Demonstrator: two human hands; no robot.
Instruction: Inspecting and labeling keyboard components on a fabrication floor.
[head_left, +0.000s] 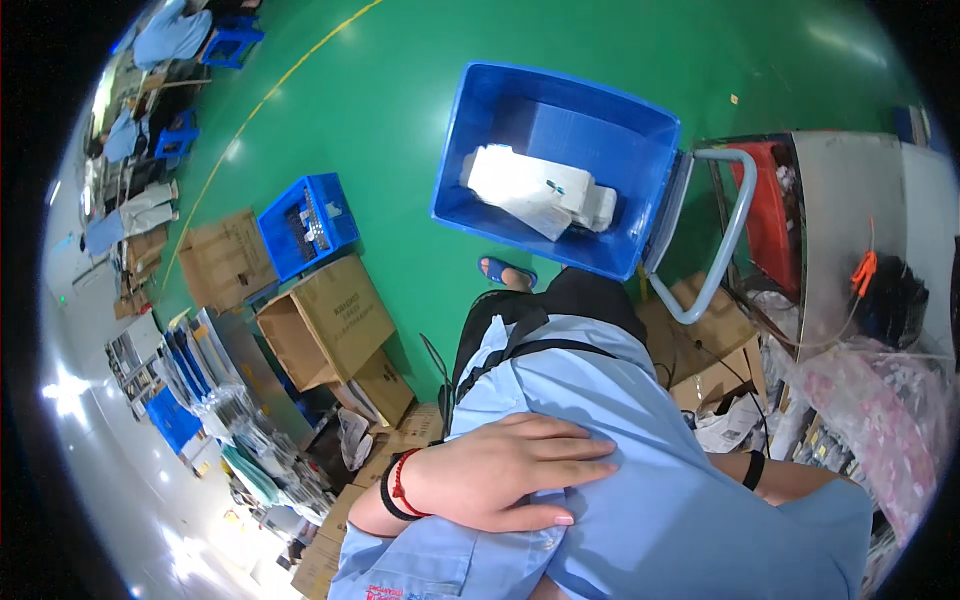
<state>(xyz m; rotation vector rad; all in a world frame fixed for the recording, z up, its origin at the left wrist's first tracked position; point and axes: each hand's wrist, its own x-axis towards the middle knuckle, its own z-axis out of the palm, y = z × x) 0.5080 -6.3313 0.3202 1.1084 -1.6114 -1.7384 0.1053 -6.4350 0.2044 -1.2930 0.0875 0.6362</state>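
The left hand [520,468], released, is laid on the shirt [650,460], nearer than the blue bin [590,118]. The hidden right hand's state cannot be told.

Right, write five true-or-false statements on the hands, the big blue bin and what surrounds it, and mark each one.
1. The left hand lies flat on the light-blue shirt. True.
2. The big blue bin has nothing in it. False: it holds white items.
3. A red bracelet circles the left wrist. True.
4. The right hand is in plain view, gripping a box. False: it cannot be seen; only the right forearm shows, with a black band round it.
5. The smaller blue crate sits right of the big blue bin in the picture. False: it sits to the left.
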